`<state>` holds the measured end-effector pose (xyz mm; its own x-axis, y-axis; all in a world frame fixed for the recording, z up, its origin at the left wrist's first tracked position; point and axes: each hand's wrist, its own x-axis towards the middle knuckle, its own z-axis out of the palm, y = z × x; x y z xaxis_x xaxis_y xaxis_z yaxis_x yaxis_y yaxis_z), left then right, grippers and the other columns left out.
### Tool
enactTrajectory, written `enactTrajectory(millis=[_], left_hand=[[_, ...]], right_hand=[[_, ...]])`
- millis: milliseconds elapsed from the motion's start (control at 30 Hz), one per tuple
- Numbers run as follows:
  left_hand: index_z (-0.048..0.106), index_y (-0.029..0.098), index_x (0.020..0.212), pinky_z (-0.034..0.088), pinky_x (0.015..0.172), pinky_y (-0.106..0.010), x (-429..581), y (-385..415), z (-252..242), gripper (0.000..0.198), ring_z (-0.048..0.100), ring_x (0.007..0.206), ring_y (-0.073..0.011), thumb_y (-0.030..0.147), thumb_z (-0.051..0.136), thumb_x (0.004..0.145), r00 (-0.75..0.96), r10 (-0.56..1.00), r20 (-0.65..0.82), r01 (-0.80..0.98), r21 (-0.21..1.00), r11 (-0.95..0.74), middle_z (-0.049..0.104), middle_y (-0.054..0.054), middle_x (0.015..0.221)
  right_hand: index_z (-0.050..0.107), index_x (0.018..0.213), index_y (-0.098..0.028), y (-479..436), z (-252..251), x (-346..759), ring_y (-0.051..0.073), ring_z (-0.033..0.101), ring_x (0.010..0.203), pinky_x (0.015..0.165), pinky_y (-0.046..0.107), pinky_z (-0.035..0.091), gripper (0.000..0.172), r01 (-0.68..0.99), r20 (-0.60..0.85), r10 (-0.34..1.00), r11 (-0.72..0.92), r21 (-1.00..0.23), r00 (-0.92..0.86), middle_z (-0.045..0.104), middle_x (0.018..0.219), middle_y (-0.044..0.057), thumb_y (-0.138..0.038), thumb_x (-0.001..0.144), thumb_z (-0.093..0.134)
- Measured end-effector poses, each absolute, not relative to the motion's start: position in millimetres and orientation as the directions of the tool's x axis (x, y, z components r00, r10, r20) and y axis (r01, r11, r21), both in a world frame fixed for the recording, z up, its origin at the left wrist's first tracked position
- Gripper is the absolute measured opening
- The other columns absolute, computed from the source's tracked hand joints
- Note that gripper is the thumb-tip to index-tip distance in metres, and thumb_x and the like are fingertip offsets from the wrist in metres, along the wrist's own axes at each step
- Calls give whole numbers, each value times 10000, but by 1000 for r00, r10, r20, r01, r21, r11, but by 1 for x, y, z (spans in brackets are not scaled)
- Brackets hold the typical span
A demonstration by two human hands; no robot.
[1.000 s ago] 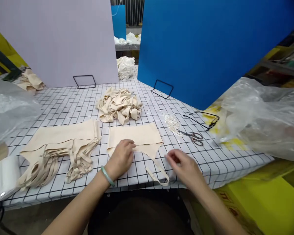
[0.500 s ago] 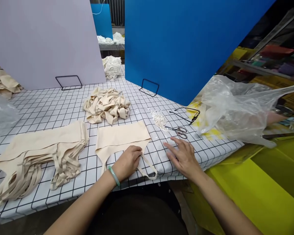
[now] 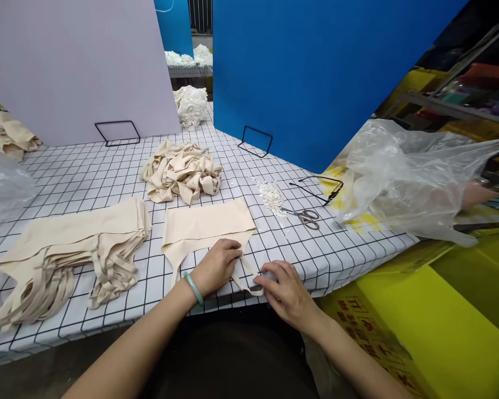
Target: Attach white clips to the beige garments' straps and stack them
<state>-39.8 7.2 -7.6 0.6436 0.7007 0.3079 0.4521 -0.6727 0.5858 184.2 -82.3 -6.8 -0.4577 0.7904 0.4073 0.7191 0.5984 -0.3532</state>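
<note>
A cream camisole-like top [image 3: 210, 221] lies flat before me, its straps toward the table's front edge. My left hand [image 3: 218, 266], with a green bangle at the wrist, is closed where the right strap [image 3: 247, 266] meets the body of the top. At the looped end of that strap, my right hand [image 3: 286, 291] has thumb and fingers pinched on the fabric; its fingertips are partly hidden. Scissors [image 3: 305, 216] lie beside a heap of small white snippets [image 3: 271, 198], beyond my right hand.
Stacked matching tops [image 3: 79, 224] lie at left, a crumpled cream heap [image 3: 183, 172] behind. Black glasses [image 3: 332, 191] and a clear plastic bag [image 3: 403, 177] occupy the right. Lilac [image 3: 79, 66] and blue boards [image 3: 307, 72] stand behind; a yellow box [image 3: 441, 310] is below right.
My right hand has come left and toward me, from spread open near the scissors to the strap's looped end. My left hand stays at the top. The view has tilted slightly.
</note>
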Motion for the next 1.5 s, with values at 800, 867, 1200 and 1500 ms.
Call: enactTrajectory(millis=[800,867,1200,1500], left_hand=[[776,228,984,532,910,-427,-32,4,2,185,574,1050,-251,195,620,891,624,754,206,535,591,-604,628,-97,1088],[777,229,970,532,909,-425,-32,3,3,184,577,1052,-250,182,620,887,617,762,196,535,605,-589,630,-94,1084],[756,223,1001,521,919,-448,-32,1,-1,204,578,1047,-261,147,664,835,602,772,202,533,618,-577,632,-92,1086],[642,145,902,514,666,-265,-43,15,59,221,612,784,-152,363,604,888,301,951,71,59,994,-93,663,-61,855]], right_hand=[[589,638,-189,32,77,175,86,451,383,364,227,370,399,-108,-93,995,-88,-990,41,507,485,-59,-477,617,865],[652,690,-173,44,76,173,87,469,412,395,230,396,391,-139,-117,993,-114,-984,16,509,496,-51,-521,659,827],[708,945,-190,52,84,153,68,477,515,494,225,421,378,-271,-55,998,-59,-961,-22,584,690,-32,-484,719,785],[611,748,-185,-2,75,120,95,343,478,447,228,258,414,205,-139,978,-106,-973,-154,416,506,-48,-567,891,541]])
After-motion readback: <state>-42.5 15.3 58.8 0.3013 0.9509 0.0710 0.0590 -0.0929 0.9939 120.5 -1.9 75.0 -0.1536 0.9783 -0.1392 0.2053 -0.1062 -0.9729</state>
